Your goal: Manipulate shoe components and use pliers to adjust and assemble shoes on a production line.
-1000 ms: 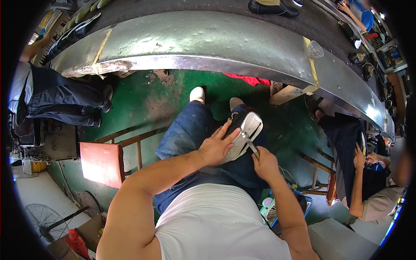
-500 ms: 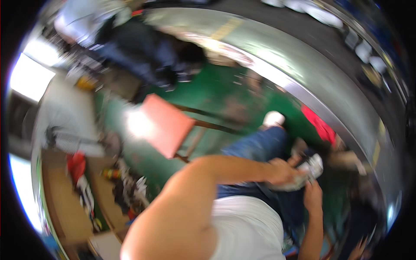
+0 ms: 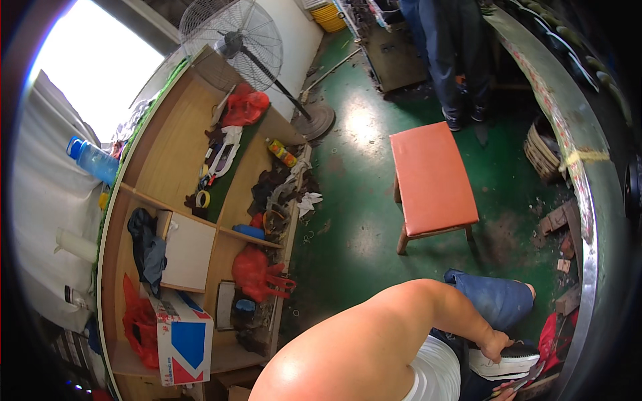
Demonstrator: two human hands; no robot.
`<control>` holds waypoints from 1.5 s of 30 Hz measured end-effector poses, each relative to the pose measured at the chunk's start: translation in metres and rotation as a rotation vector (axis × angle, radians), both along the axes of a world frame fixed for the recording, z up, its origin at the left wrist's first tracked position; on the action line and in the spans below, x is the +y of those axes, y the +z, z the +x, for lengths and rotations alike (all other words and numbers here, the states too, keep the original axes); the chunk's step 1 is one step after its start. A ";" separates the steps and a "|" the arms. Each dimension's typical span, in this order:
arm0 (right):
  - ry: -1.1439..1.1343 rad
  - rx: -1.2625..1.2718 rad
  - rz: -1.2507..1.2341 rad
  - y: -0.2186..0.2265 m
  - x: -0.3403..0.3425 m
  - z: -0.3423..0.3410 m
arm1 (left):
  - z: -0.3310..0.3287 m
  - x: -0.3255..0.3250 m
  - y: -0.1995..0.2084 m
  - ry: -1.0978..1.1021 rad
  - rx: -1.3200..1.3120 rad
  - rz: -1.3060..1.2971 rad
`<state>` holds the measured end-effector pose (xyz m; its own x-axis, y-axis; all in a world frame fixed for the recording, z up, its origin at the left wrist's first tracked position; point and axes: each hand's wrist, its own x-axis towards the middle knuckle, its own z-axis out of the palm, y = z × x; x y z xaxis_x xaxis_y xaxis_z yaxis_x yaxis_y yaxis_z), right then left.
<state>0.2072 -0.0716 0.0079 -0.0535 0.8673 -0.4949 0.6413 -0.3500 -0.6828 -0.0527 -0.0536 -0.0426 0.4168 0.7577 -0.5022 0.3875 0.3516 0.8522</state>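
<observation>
Low at the right, my left hand (image 3: pixel 493 345) is closed on a white shoe (image 3: pixel 506 366) with a dark upper part, held over my lap. Only a little of my right hand (image 3: pixel 505 393) shows at the lower edge, under the shoe. Its fingers are bent round a thin grey tool (image 3: pixel 525 382), whose kind I cannot tell; it lies close against the shoe's sole. My left forearm crosses above my white shirt (image 3: pixel 438 371) and jeans (image 3: pixel 498 299).
An orange-topped stool (image 3: pixel 436 180) stands ahead on the green floor. Along the right runs a conveyor-like bench edge (image 3: pixel 588 254). To the left are a cluttered wooden shelf unit (image 3: pixel 160 157) and a standing fan (image 3: pixel 234 43). A person in dark trousers (image 3: pixel 455 60) stands at the back.
My view has swung left, bringing the shelf unit and fan into fuller sight. Both hands and the shoe now sit lower in the picture, with the shoe still held.
</observation>
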 end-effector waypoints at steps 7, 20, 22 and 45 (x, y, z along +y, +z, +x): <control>0.270 -0.142 -0.080 0.026 0.007 -0.045 | -0.014 -0.007 0.006 -0.027 0.067 0.078; -0.339 0.624 0.124 -0.063 -0.125 0.040 | -0.040 -0.001 0.127 -0.418 0.307 0.585; -0.388 0.490 0.191 -0.052 -0.144 0.031 | -0.033 0.022 0.152 -0.371 0.184 0.734; 0.090 0.199 -0.022 0.031 -0.097 0.029 | 0.043 0.007 0.029 -0.065 0.181 0.507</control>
